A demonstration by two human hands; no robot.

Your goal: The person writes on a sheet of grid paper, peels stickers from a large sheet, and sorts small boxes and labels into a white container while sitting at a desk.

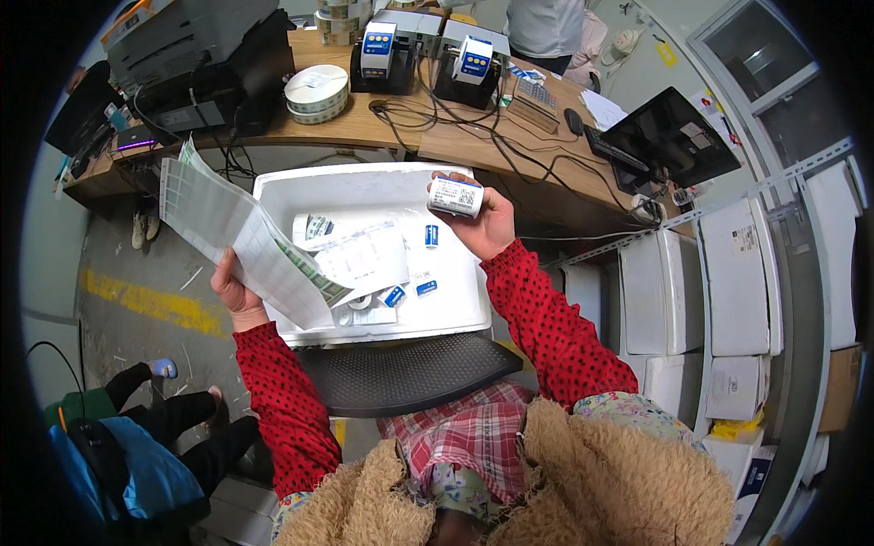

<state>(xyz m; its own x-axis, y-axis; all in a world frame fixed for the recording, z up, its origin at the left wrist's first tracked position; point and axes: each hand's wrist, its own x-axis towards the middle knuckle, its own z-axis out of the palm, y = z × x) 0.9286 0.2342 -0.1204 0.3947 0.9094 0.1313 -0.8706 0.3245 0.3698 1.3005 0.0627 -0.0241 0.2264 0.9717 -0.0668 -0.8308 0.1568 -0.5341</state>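
In my left hand is a sheaf of printed sheets, pinched along its lower left edge and leaning over the left side of a white foam box. My right hand grips a white label roll, with a printed code facing me, above the box's far right corner. Inside the box lie a loose printed paper, a roll and several small blue-and-white pieces, one of them a blue label. The sheets hide the box's left part.
A black chair stands between me and the box. Beyond, a wooden desk bears two label machines, tangled cables, stacked label rolls, a printer and a monitor. Shelved foam boxes stand right; a seated person is left.
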